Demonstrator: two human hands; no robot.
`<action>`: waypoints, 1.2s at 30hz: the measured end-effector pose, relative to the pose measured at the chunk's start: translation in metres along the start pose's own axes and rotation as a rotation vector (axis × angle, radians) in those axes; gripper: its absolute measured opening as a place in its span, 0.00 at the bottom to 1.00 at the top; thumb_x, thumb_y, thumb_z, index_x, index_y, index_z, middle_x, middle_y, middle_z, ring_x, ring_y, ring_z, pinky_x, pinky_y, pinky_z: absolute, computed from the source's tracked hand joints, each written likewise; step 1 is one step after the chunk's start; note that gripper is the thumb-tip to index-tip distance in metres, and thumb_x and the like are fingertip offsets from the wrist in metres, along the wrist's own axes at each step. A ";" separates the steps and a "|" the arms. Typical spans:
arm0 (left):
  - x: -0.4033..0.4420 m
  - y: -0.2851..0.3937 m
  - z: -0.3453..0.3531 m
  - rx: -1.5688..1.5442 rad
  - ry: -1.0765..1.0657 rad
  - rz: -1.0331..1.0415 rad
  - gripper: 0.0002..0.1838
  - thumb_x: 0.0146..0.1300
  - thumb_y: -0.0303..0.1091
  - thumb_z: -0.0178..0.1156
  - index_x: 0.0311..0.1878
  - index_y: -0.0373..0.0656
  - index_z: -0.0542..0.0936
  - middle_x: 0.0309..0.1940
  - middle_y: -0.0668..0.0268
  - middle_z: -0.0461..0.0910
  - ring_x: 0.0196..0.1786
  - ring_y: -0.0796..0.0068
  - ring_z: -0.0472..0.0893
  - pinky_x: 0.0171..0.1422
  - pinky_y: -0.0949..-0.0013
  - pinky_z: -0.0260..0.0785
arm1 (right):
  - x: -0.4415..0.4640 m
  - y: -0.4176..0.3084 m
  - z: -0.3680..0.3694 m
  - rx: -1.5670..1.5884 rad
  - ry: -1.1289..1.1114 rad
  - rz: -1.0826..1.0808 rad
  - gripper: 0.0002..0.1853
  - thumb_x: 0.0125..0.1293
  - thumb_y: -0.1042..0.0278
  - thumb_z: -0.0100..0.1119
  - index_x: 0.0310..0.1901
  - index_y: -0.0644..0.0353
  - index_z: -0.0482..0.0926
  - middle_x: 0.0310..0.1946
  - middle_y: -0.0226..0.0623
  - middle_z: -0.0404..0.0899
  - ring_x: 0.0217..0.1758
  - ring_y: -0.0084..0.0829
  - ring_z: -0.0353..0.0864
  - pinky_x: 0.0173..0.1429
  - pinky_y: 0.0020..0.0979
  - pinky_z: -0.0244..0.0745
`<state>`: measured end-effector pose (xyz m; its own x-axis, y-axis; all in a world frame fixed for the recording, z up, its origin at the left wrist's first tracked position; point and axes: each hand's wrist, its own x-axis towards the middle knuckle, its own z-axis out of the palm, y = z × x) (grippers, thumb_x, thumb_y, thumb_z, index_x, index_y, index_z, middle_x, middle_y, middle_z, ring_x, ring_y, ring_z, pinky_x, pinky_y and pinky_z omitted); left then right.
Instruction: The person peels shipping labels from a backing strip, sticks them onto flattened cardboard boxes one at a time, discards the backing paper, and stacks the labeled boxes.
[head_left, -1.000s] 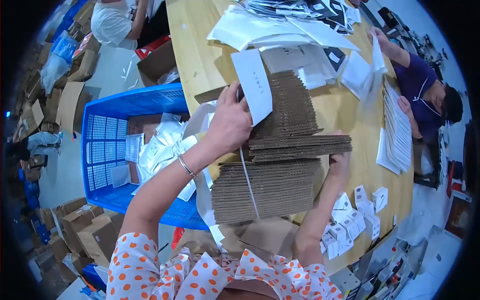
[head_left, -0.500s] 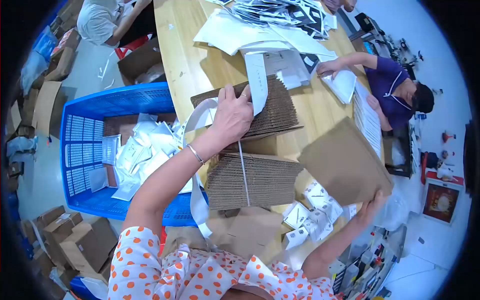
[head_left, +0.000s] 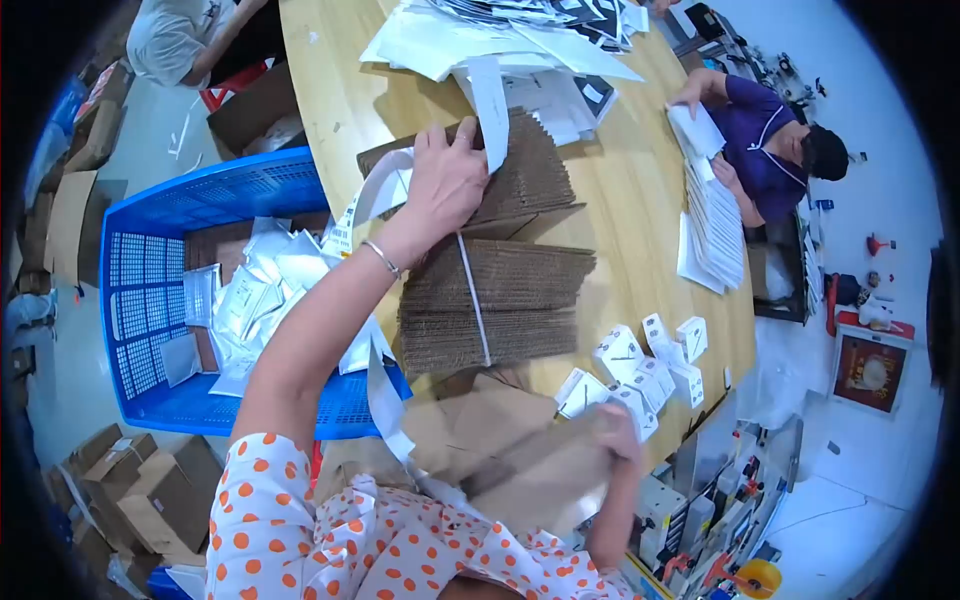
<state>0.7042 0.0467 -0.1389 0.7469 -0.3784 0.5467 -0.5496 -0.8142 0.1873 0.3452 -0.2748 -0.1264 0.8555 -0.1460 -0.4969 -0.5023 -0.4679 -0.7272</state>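
Note:
My left hand [head_left: 447, 180] rests on the rear stack of folded corrugated cardboard [head_left: 530, 165], fingers bent and closed around a long white paper strip [head_left: 489, 100], which comes out on both sides of it. The fingertips are partly hidden. Just nearer stands a second cardboard stack [head_left: 530, 310] with a white strap [head_left: 472, 300] across it. My right hand [head_left: 618, 432], smeared by motion, grips the edge of a brown cardboard sheet [head_left: 550, 470] low in front of my body. Small white printed boxes [head_left: 620, 355] lie on the table just beyond that hand.
A blue plastic crate [head_left: 150, 300] with white packets [head_left: 265, 300] stands left of the wooden table [head_left: 640, 210]. White and black envelopes [head_left: 440, 40] pile up at the far end. A co-worker [head_left: 765, 150] at the right handles a row of white envelopes [head_left: 715, 235]. Cartons [head_left: 170, 490] lie on the floor.
My right hand has swung the cardboard sheet from the table's right side down and left towards my body. My left hand stays on the rear stack. The co-worker's white envelope has moved to the right.

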 end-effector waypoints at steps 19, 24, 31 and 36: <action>0.016 0.007 0.010 -0.083 -0.195 -0.107 0.13 0.54 0.34 0.53 0.36 0.34 0.80 0.43 0.44 0.72 0.35 0.54 0.65 0.44 0.54 0.58 | 0.272 -0.113 0.042 1.341 -0.396 -0.363 0.39 0.71 0.34 0.28 0.68 0.61 0.60 0.64 0.46 0.67 0.61 0.37 0.71 0.62 0.34 0.65; 0.025 0.015 0.034 -0.008 0.034 -0.145 0.14 0.55 0.35 0.53 0.38 0.35 0.80 0.45 0.39 0.70 0.38 0.48 0.65 0.49 0.49 0.56 | 0.279 -0.159 0.072 0.680 -0.236 -0.213 0.40 0.71 0.34 0.27 0.67 0.65 0.60 0.64 0.46 0.66 0.60 0.38 0.71 0.62 0.34 0.66; 0.037 0.000 0.014 -0.187 -0.035 -0.183 0.15 0.59 0.35 0.51 0.35 0.32 0.80 0.38 0.43 0.75 0.34 0.45 0.71 0.44 0.49 0.64 | 0.264 -0.148 0.062 0.892 -0.151 -0.256 0.38 0.71 0.36 0.29 0.64 0.66 0.66 0.60 0.45 0.71 0.55 0.36 0.74 0.61 0.36 0.65; 0.061 -0.063 -0.021 -0.568 -0.410 -0.253 0.17 0.65 0.37 0.48 0.33 0.30 0.79 0.27 0.50 0.79 0.26 0.50 0.78 0.33 0.54 0.71 | 0.131 -0.067 0.062 0.729 0.480 0.135 0.13 0.66 0.63 0.54 0.46 0.62 0.73 0.37 0.39 0.78 0.33 0.30 0.80 0.41 0.26 0.77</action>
<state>0.7763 0.0844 -0.0998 0.8948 -0.4345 0.1033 -0.3682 -0.5869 0.7211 0.4829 -0.2088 -0.1724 0.6616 -0.5868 -0.4668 -0.4180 0.2283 -0.8793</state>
